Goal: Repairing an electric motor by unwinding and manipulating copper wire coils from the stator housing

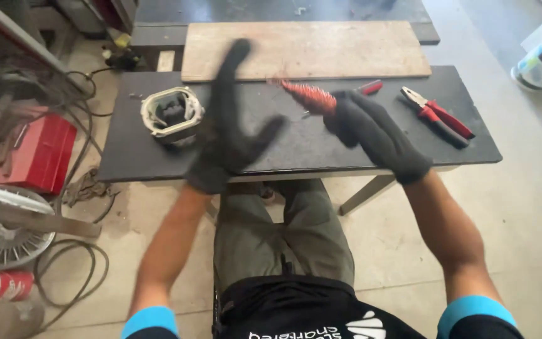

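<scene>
My left hand [230, 129] is spread but blurred mid-frame; my right hand [371, 132] grips a red coil [312, 96], its end hidden.

Dark bench [158, 157] (low), concrete floor [522, 226].

1. My right hand [371, 129] in its black glove holds a red ribbed spool of wire [310, 95], lying sideways just above the dark table [158, 160].
2. My left hand [230, 125] is spread wide, holding nothing.
</scene>
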